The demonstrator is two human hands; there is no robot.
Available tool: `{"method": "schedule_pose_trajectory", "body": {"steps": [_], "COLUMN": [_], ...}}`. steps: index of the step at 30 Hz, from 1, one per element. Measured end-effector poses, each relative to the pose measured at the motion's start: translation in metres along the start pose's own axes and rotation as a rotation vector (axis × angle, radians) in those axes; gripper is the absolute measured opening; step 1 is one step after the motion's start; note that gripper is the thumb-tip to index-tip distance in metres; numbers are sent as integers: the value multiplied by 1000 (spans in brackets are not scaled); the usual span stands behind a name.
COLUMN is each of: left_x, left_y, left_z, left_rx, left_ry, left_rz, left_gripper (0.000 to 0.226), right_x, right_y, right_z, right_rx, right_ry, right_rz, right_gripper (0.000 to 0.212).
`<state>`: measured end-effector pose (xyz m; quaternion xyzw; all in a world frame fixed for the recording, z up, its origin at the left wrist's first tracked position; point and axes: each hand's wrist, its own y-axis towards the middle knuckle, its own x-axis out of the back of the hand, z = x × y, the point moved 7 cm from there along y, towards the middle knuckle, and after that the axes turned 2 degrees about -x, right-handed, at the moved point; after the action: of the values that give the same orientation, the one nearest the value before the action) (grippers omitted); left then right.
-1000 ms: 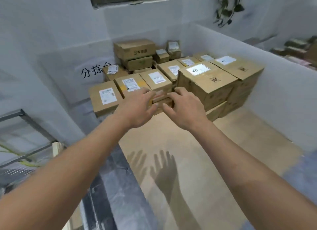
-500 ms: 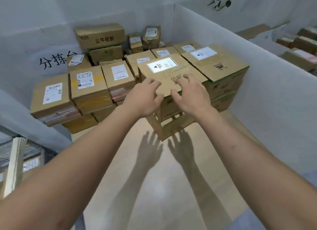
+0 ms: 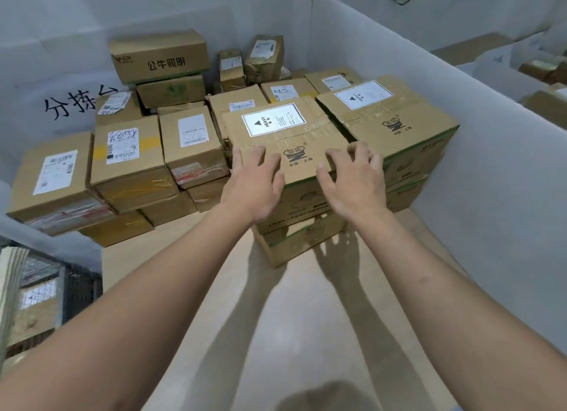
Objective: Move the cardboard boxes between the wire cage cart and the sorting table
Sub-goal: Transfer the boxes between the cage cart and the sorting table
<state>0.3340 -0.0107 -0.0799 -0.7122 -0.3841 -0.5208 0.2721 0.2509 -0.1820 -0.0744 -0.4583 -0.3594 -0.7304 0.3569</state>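
A cardboard box with a white "HEAVY" label (image 3: 276,134) sits on top of another box (image 3: 294,245) on the beige sorting table (image 3: 306,334). My left hand (image 3: 254,183) lies on the labelled box's front left corner with its fingers stretched over the top. At the front right corner, my right hand (image 3: 352,180) has its fingers bent over the edge next to a neighbouring large box (image 3: 399,128). The wire cage cart (image 3: 76,288) shows at the lower left, with a labelled box (image 3: 36,306) inside it.
Several more boxes are stacked along the back and left of the table, among them one with printed characters (image 3: 159,57). White partition walls (image 3: 491,180) enclose the table at the right and the back. Other boxes lie beyond the right wall.
My view has moved closer to the stack. Both hands, spread in the air above the labelled box half a second ago, now lie on its front corners.
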Motion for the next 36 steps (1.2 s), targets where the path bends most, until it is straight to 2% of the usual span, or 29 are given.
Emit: {"method": "schedule_pose_trajectory", "body": {"steps": [5, 9, 13, 18, 29, 36], "left_x": [7, 9, 9, 25, 105, 153], "left_y": [-23, -49, -42, -64, -183, -302], "left_z": [19, 19, 23, 27, 94, 160], "left_rx": [60, 75, 73, 70, 170, 214], "left_ry": [-129, -140, -155, -116, -75, -106], "left_rz": [-90, -158, -73, -39, -113, -179], "left_gripper": [41, 41, 48, 56, 59, 59], "right_x": [3, -5, -13, -1, 39, 52], "right_y": [-8, -12, -11, -26, -103, -193], "right_z": [4, 5, 14, 36, 154, 254], "right_rx": [30, 69, 76, 154, 343, 438], "right_ry": [98, 198, 324, 293, 325, 310], "right_rz": [-63, 36, 220, 201, 205, 188], "right_gripper": [41, 50, 58, 56, 55, 55]}}
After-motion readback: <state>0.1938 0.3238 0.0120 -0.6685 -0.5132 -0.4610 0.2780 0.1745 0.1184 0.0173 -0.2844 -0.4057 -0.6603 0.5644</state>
